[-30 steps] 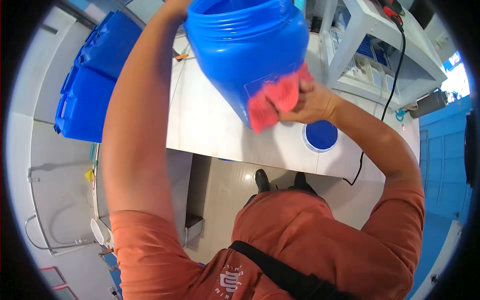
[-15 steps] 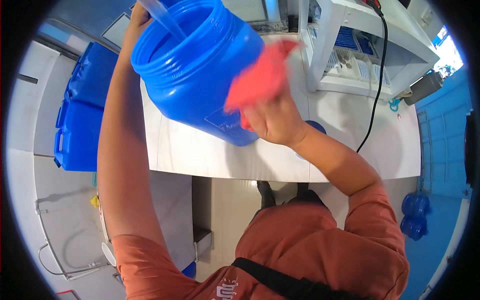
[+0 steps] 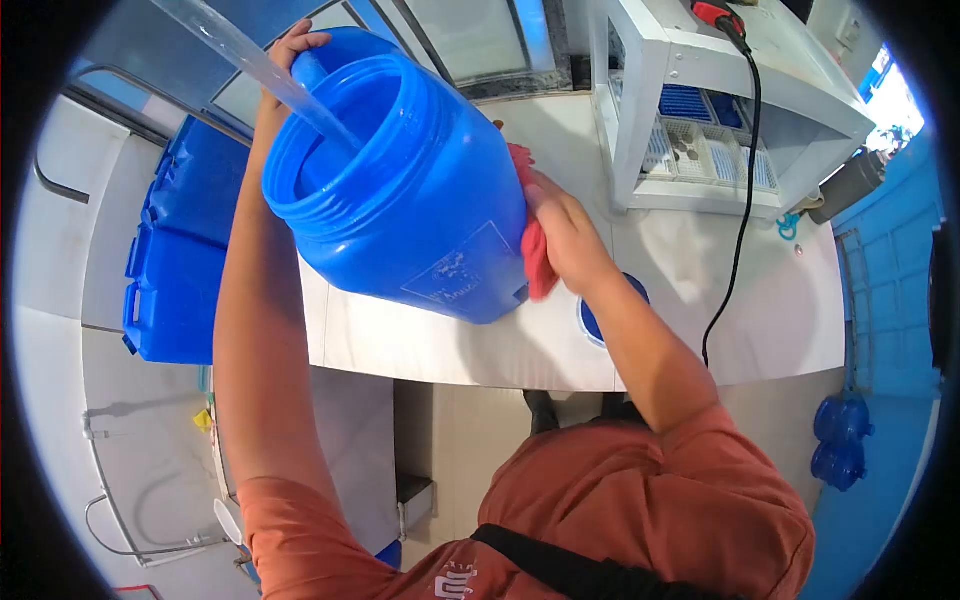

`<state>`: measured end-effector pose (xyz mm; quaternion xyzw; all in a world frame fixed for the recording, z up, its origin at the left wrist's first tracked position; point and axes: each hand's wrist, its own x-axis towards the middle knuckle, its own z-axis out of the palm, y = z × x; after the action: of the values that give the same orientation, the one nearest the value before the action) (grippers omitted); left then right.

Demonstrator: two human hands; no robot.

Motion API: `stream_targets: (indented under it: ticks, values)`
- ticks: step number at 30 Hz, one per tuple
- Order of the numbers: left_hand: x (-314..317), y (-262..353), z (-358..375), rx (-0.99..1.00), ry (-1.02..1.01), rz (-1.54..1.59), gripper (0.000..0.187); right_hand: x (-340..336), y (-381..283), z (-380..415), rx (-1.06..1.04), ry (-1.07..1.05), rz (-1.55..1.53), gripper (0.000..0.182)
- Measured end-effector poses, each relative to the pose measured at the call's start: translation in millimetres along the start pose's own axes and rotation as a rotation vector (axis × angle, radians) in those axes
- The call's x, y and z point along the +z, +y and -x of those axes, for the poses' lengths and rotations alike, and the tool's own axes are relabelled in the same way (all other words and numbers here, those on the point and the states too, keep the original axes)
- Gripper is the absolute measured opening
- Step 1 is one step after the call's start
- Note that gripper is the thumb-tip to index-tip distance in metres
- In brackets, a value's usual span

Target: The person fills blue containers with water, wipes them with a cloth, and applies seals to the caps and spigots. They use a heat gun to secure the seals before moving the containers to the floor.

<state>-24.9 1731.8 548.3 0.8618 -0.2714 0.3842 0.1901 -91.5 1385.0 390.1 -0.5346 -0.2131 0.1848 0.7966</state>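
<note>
A big blue plastic drum point(image 3: 450, 200) with a threaded open mouth tilts over the white table, its mouth facing up and to the left. A clear tube point(image 3: 240, 65) runs down into that mouth. My left hand point(image 3: 298, 45) grips the drum's handle at the far side, fingers curled over it. Against the drum's lower right side, my right hand point(image 3: 568, 235) presses a red cloth point(image 3: 537, 262). White marking shows on the drum's wall above the table. Partly behind my right forearm lies a round blue lid point(image 3: 592, 322).
A white cabinet point(image 3: 630, 160) holding trays stands at the back right. A black cable point(image 3: 738, 240) hangs from it across the white table point(image 3: 780, 330). Blue jerrycans point(image 3: 175, 300) are at the left. A grey bottle point(image 3: 848, 185) lies near the right edge.
My right hand has moved the red cloth from the drum's front face to its lower right side. The drum sits slightly lower in view, and more of my left hand shows.
</note>
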Motion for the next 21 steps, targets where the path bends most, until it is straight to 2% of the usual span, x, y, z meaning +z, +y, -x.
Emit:
stream_targets:
  ticks: [2,4,5,7,8,10,13,14,15,16,17,18,19,20,21]
  values:
    - [0,-1,4,-0.005,0.007,0.026,0.052,32,-71,28,-0.143,0.02,0.128,0.041]
    - [-1,6,4,-0.008,0.02,0.055,0.052,57,-108,14,-0.822,0.133,0.855,0.046]
    - [-2,15,2,-0.041,0.011,0.037,0.051,71,-117,3,-0.832,0.13,0.855,0.046]
    - [-4,25,3,-0.072,0.0,0.022,0.05,94,-128,-9,-0.635,0.203,0.871,0.049]
    - [-5,28,4,-0.079,-0.015,-0.019,0.05,98,-122,-5,-0.643,0.203,0.872,0.049]
    - [-7,42,3,-0.073,-0.009,-0.035,0.048,105,-97,9,-0.941,0.429,0.914,0.05]
    - [-3,32,3,-0.052,-0.005,-0.033,0.046,95,-86,15,-0.946,0.33,0.954,0.051]
    - [-4,36,1,-0.058,-0.008,-0.018,0.046,87,-95,-3,-1.008,0.358,0.889,0.047]
    - [-3,42,2,-0.055,-0.008,-0.019,0.046,70,-110,-10,-0.513,0.095,0.525,0.045]
    - [-1,51,6,-0.134,0.024,0.079,0.047,55,-132,-19,-0.016,-0.16,0.152,0.043]
    - [-2,55,6,-0.21,0.06,0.175,0.047,34,-107,-58,-0.147,-0.261,-0.01,0.041]
    - [-1,52,9,-0.121,0.071,0.08,0.049,32,-105,-67,0.028,-0.169,-0.237,0.04]
    - [1,57,9,-0.114,0.077,0.074,0.049,19,-63,-86,0.188,-0.116,-0.164,0.04]
    - [5,69,11,-0.337,0.149,0.328,0.05,4,-20,-104,0.341,-0.064,-0.086,0.041]
    - [8,76,12,-0.559,0.216,0.585,0.05,-1,-10,-97,0.437,-0.039,-0.07,0.042]
